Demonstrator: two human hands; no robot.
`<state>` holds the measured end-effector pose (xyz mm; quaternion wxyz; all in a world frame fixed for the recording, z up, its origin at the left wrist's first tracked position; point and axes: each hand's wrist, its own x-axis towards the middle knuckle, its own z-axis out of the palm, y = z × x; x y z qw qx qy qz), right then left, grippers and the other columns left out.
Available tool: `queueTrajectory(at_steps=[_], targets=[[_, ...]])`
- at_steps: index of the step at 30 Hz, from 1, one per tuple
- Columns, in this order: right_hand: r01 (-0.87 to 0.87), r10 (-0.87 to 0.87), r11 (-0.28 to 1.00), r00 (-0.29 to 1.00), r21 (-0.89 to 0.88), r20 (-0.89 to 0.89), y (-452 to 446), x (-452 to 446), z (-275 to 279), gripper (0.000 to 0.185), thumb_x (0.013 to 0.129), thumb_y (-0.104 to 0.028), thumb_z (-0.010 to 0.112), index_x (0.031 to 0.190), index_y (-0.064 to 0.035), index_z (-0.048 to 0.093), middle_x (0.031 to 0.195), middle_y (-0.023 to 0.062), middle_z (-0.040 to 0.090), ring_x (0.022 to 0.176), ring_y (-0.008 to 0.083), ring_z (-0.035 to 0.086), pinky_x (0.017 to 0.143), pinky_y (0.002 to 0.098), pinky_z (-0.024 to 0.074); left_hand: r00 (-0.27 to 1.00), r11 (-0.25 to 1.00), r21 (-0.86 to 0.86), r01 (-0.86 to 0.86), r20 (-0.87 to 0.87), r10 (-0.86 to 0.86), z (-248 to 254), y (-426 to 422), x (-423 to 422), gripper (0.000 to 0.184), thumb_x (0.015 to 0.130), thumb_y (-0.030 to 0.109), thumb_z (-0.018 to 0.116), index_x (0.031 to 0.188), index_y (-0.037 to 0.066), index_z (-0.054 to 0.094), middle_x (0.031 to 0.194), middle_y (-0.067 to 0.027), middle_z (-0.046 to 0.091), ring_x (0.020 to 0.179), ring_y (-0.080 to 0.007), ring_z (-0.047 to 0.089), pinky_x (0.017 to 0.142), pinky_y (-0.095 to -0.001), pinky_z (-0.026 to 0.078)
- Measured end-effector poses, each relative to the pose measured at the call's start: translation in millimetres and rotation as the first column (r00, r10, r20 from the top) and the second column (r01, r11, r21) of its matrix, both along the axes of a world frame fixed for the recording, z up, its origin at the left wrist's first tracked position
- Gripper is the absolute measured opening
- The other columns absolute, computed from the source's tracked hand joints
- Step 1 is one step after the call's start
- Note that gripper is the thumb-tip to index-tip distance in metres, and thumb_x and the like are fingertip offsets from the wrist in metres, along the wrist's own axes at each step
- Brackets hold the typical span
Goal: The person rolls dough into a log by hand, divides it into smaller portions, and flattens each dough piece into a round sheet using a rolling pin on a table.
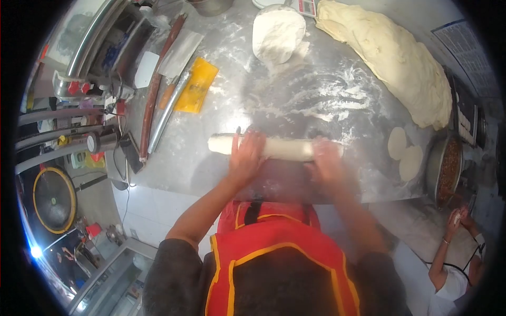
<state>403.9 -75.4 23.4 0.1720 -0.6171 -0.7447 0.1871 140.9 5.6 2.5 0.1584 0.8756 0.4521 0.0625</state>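
A long pale dough roll point(287, 149) lies crosswise on the floured metal table, close to its front edge. My left hand point(246, 154) is closed over the roll near its left end, fingers on top. Over the right end, my right hand point(328, 160) has its fingers across the dough and its thumb on the near side, blurred by motion. Behind the roll, white flour is smeared over the metal. Parts of the roll are hidden beneath both hands.
A flour heap point(278, 34) and a large dough mass point(390, 55) lie at the back. Flat dough rounds point(397, 143) and a filling bowl point(448, 171) are right. Left lie a wooden rod point(158, 84), cleaver point(180, 53) and yellow scraper point(196, 85). Another person's hands point(457, 218) work lower right.
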Motion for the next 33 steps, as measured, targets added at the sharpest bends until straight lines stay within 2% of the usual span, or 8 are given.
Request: queueTrajectory(at_steps=[2, 5, 7, 12, 15, 19, 24, 33], targets=[[-0.087, 0.072, 0.995, 0.950, 0.038, 0.303, -4.9, -51.2, -17.0, 0.072, 0.090, -0.038, 0.055, 0.142, 0.0061, 0.034, 0.146, 0.0275, 0.035, 0.136, 0.0416, 0.033, 0.111, 0.0576, 0.0229, 0.998, 0.998, -0.030, 0.058, -0.010, -0.059, -16.3, -16.0, 2.7, 0.066, 0.082, 0.031, 0.067, 0.138, 0.006, 0.044, 0.141, -0.0153, 0.047, 0.136, -0.0328, 0.036, 0.112, -0.0552, 0.023], [0.037, -0.046, 0.997, 0.989, 0.066, 0.137, 22.0, -75.2, -47.9, 0.070, 0.093, -0.043, 0.048, 0.142, 0.0054, 0.036, 0.147, 0.0258, 0.036, 0.137, 0.0395, 0.033, 0.112, 0.0562, 0.0216, 1.000, 0.999, 0.048, 0.021, 0.001, -0.021, -19.2, -9.9, 13.4, 0.061, 0.088, 0.033, 0.060, 0.140, 0.005, 0.043, 0.144, -0.0162, 0.043, 0.137, -0.0345, 0.035, 0.111, -0.0563, 0.024], [0.100, -0.098, 0.995, 0.934, 0.014, 0.343, 69.8, -70.5, -58.1, 0.068, 0.094, -0.045, 0.045, 0.142, 0.0040, 0.037, 0.148, 0.0237, 0.034, 0.138, 0.0368, 0.032, 0.113, 0.0559, 0.0207, 0.997, 0.992, 0.114, -0.053, -0.057, 0.059, -21.3, 26.8, 30.7, 0.059, 0.092, 0.036, 0.053, 0.141, 0.006, 0.041, 0.147, -0.0165, 0.039, 0.138, -0.0348, 0.032, 0.111, -0.0570, 0.022], [0.363, -0.404, 0.914, 0.854, 0.182, 0.329, 169.0, -38.5, -43.8, 0.060, 0.095, -0.039, 0.046, 0.142, -0.0021, 0.038, 0.148, 0.0187, 0.037, 0.139, 0.0365, 0.030, 0.110, 0.0604, 0.0212, 0.959, 0.943, 0.215, -0.253, -0.072, 0.274, -15.9, 118.0, 65.2, 0.058, 0.097, 0.045, 0.040, 0.143, 0.009, 0.041, 0.150, -0.0160, 0.035, 0.142, -0.0332, 0.027, 0.112, -0.0584, 0.020], [0.288, -0.356, 0.930, 0.863, 0.230, 0.358, 154.8, -33.6, -56.9, 0.058, 0.095, -0.040, 0.048, 0.142, -0.0083, 0.040, 0.146, 0.0182, 0.040, 0.138, 0.0363, 0.032, 0.109, 0.0623, 0.0203, 0.985, 0.970, 0.177, -0.164, -0.029, 0.172, -27.5, 102.7, 53.1, 0.060, 0.095, 0.047, 0.044, 0.143, 0.011, 0.041, 0.151, -0.0161, 0.034, 0.142, -0.0335, 0.026, 0.112, -0.0597, 0.018], [-0.040, 0.045, 0.999, 0.900, -0.022, 0.434, 51.3, -26.3, -51.2, 0.061, 0.088, -0.040, 0.056, 0.144, -0.0206, 0.041, 0.150, 0.0139, 0.035, 0.138, 0.0351, 0.033, 0.112, 0.0616, 0.0169, 0.996, 0.998, 0.020, 0.055, -0.072, -0.053, -3.8, 21.5, 17.5, 0.065, 0.088, 0.046, 0.056, 0.143, 0.016, 0.041, 0.151, -0.0135, 0.034, 0.140, -0.0365, 0.028, 0.112, -0.0612, 0.016], [-0.001, 0.031, 0.996, 0.936, -0.086, 0.351, -30.6, -27.6, -37.8, 0.059, 0.087, -0.036, 0.056, 0.142, -0.0228, 0.043, 0.148, 0.0155, 0.038, 0.139, 0.0317, 0.033, 0.111, 0.0635, 0.0164, 0.996, 0.998, -0.041, 0.052, -0.076, -0.055, -7.3, -36.2, -2.8, 0.068, 0.086, 0.050, 0.057, 0.144, 0.017, 0.041, 0.150, -0.0119, 0.035, 0.140, -0.0378, 0.027, 0.113, -0.0619, 0.014], [0.149, -0.196, 0.978, 0.892, 0.142, 0.408, 113.9, 1.8, -30.9, 0.055, 0.092, -0.032, 0.053, 0.143, -0.0161, 0.042, 0.147, 0.0156, 0.037, 0.136, 0.0348, 0.034, 0.109, 0.0595, 0.0227, 0.972, 0.962, 0.231, -0.145, -0.147, 0.182, -11.6, 126.4, -4.6, 0.055, 0.096, 0.043, 0.046, 0.143, 0.015, 0.041, 0.151, -0.0121, 0.035, 0.141, -0.0350, 0.027, 0.114, -0.0540, 0.017]])
